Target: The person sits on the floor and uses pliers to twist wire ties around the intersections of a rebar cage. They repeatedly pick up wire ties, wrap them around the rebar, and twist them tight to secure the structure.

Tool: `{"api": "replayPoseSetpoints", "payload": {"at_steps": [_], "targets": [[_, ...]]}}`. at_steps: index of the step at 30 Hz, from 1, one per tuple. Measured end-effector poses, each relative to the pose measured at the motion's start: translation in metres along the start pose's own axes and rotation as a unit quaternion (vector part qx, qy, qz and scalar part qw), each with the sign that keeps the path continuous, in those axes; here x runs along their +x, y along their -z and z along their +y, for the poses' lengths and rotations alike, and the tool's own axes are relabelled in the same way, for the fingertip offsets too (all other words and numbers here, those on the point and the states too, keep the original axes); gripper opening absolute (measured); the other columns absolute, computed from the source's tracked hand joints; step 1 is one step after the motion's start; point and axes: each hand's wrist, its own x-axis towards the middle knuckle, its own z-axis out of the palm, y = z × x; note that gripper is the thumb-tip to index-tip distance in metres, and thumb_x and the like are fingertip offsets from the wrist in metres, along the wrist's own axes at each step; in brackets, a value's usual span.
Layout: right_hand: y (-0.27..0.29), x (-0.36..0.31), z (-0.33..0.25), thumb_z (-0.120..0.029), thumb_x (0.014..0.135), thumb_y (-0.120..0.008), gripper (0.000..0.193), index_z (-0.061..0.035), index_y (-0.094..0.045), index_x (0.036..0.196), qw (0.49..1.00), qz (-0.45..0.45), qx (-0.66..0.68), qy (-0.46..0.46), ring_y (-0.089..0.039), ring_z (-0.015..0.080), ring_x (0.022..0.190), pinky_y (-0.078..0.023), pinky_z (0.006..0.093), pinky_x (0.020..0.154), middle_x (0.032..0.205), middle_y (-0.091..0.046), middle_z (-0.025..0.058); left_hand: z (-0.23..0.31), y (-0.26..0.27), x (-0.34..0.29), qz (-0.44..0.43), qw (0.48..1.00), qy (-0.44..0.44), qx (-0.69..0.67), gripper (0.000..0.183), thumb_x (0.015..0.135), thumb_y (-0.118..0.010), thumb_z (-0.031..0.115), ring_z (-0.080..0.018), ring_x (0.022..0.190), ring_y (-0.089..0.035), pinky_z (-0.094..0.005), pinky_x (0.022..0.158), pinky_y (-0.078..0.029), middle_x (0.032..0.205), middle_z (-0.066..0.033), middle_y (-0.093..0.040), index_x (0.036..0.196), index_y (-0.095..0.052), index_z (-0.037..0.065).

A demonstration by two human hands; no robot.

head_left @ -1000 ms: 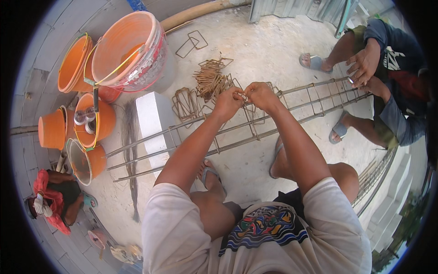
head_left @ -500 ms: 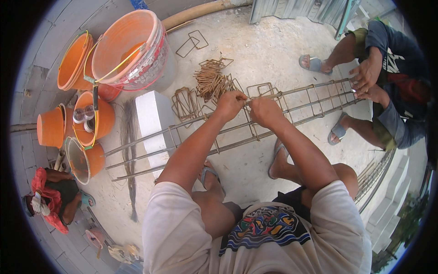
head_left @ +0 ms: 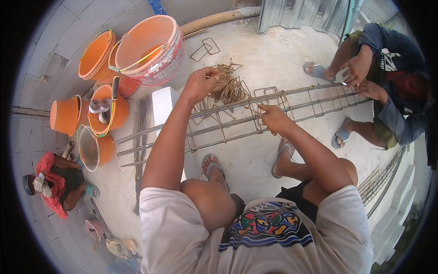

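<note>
A long rebar cage (head_left: 246,134) of steel bars with square stirrups runs across in front of me, rising toward the right. Over its far side, my left hand (head_left: 200,86) hovers beside a pile of rusty stirrups (head_left: 230,86). Its fingers are bent toward the thumb; anything between them is too small to make out. At the middle of the cage, my right hand (head_left: 276,119) is against the bars near a stirrup. Its index finger points forward and the other fingers curl under, hiding whatever they grip.
A co-worker (head_left: 383,77) sits at the cage's right end, hands by the bars. Orange buckets (head_left: 96,57) and a large pail (head_left: 150,55) stand at left, near loose wire (head_left: 140,150) and a white block (head_left: 163,102). Another person (head_left: 59,182) crouches lower left.
My left hand has left the bar where both hands met and moved left and away toward the stirrup pile. My right hand has shifted slightly right and nearer. The view has shifted a little.
</note>
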Motion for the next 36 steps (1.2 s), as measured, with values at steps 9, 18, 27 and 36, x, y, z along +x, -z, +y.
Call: {"api": "replayPoseSetpoints", "payload": {"at_steps": [9, 18, 27, 36], "targets": [[0.000, -0.175, 0.035, -0.012, 0.097, -0.047, 0.051, 0.0012, -0.044, 0.147, 0.995, -0.051, -0.079, -0.019, -0.050, 0.0088, 0.053, -0.044, 0.0261, 0.047, 0.070, -0.055, 0.0037, -0.071, 0.096, -0.321, 0.276, 0.939, 0.205, -0.005, 0.034, 0.094, -0.061, 0.020, -0.0199, 0.099, -0.064, -0.0329, 0.090, -0.049, 0.106, -0.0142, -0.070, 0.119, -0.065, -0.004], [-0.048, -0.218, 0.062, -0.007, 0.088, -0.063, 0.073, -0.0040, -0.030, 0.153, 0.851, 0.145, -0.454, 0.221, -0.047, 0.0406, 0.123, -0.039, 0.0489, 0.102, 0.142, -0.043, 0.0249, -0.143, -0.060, -0.471, 0.254, 0.855, 0.430, 0.135, 0.067, 0.081, -0.072, 0.050, -0.0357, 0.106, -0.065, -0.0448, 0.091, -0.051, 0.114, -0.0210, -0.066, 0.123, -0.061, 0.000], [-0.129, -0.371, -0.131, -0.010, 0.087, -0.053, 0.011, -0.0027, -0.054, 0.079, 0.720, -0.247, 0.023, 0.648, -0.056, 0.0253, 0.063, -0.044, 0.0380, 0.062, 0.063, -0.052, 0.0088, -0.149, -0.085, -0.420, 0.203, 0.842, 0.479, 0.146, 0.051, 0.091, -0.054, 0.047, -0.0441, 0.106, -0.062, -0.0523, 0.090, -0.049, 0.116, -0.0261, -0.064, 0.114, -0.056, 0.001], [-0.045, -0.318, -0.109, -0.024, 0.088, -0.070, 0.054, -0.0039, -0.055, 0.135, 0.807, -0.281, -0.157, 0.495, -0.065, 0.0257, 0.104, -0.055, 0.0397, 0.083, 0.108, -0.066, 0.0143, -0.115, -0.046, -0.423, 0.297, 0.850, 0.345, -0.267, 0.047, 0.091, -0.066, 0.028, -0.0157, 0.073, -0.060, -0.0314, 0.059, -0.054, 0.089, -0.0087, -0.058, 0.117, -0.049, -0.007]]}}
